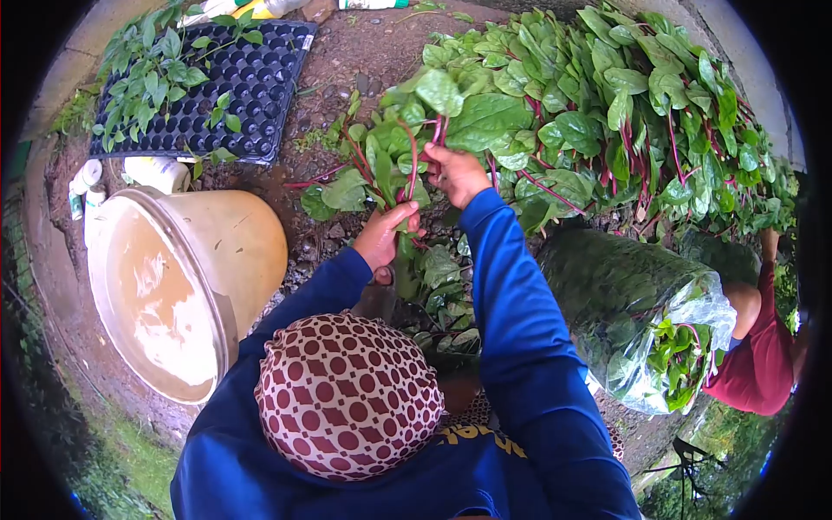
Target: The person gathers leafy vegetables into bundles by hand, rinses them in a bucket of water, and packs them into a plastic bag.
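Note:
My left hand (387, 236) is closed around the lower stems of a small bunch of Malabar spinach (381, 165), with red stems and green leaves standing up from the grip. Just above and to its right, my right hand (458, 177) pinches the reddish stem of a leafy Malabar spinach sprig (438, 130). A large heap of the same greens (598, 113) spreads behind and to the right of my hands. More loose leaves (442, 267) lie below them. Parts of the fingers on both hands are hidden by stems and leaves.
A wide tub of cloudy brown water (154, 290) stands at left. Behind it lies a black seedling tray (260, 82) with a leafy plant over it. A clear plastic bag of greens (624, 303) is at right, beside another person's red sleeve (763, 364).

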`<state>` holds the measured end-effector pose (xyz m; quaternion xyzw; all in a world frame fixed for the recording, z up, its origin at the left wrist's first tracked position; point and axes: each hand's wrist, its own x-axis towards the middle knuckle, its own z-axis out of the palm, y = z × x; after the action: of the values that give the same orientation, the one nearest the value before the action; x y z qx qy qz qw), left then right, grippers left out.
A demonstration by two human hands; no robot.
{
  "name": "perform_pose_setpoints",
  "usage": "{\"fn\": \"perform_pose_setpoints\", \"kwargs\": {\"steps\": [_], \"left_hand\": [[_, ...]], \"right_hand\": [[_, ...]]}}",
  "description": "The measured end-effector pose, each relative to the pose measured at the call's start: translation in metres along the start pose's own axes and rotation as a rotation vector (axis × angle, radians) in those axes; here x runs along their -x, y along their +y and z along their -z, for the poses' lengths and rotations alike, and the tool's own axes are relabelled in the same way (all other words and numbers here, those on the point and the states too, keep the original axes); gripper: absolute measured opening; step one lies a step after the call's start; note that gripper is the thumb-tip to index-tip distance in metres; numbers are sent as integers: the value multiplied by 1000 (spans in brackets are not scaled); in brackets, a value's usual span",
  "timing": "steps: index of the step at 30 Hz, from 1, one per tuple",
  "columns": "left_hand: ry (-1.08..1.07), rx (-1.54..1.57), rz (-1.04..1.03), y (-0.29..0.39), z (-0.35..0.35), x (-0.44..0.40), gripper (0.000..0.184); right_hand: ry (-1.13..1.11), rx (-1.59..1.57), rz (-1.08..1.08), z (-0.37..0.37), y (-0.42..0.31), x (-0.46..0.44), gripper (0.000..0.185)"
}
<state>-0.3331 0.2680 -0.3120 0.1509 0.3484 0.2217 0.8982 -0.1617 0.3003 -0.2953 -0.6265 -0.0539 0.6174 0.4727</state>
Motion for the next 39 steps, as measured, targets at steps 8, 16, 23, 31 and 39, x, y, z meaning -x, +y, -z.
{"fn": "perform_pose_setpoints", "kwargs": {"steps": [8, 16, 23, 31, 39], "left_hand": [[-4, -263, 30, 18, 6, 7, 20], [18, -275, -67, 18, -16, 17, 17], [-173, -154, 111, 29, 7, 16, 30], [-7, 83, -23, 5, 19, 11, 14], [50, -326, -249, -3, -3, -2, 24]], "right_hand": [[265, 938, 500, -4, -33, 23, 37], [-19, 456, 318, -43, -53, 23, 23], [113, 1066, 468, -14, -62, -1, 22], [250, 162, 640, 18, -100, 10, 22], [193, 159, 579, -23, 3, 61, 49]]}}
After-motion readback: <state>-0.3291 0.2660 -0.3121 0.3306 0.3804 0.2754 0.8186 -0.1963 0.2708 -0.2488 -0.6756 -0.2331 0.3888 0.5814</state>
